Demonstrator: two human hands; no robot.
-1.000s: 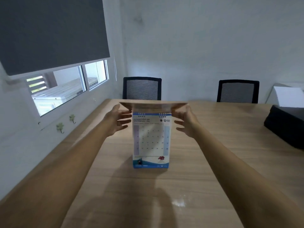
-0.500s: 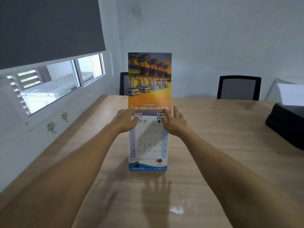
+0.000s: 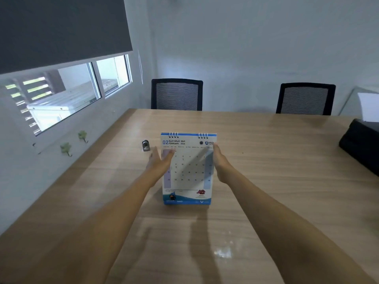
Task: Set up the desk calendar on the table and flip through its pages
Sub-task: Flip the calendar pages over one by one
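The desk calendar (image 3: 188,171) stands upright on the wooden table (image 3: 266,181), facing me and showing the white February page with blue trim and spiral rings on top. My left hand (image 3: 160,162) lies against its left edge, fingers stretched flat over the page. My right hand (image 3: 220,162) is at its right edge, fingers extended along the side. Neither hand clasps the calendar; whether they touch it is hard to tell.
A small metal cylinder (image 3: 145,145) sits on the table just left of the calendar. A black bag (image 3: 363,142) lies at the right edge. Two black mesh chairs (image 3: 176,94) (image 3: 305,99) stand at the far side. A wall with a window runs along the left.
The picture page that stood raised above the rings has gone over the back. Both hands have dropped from the top of the calendar to its sides.
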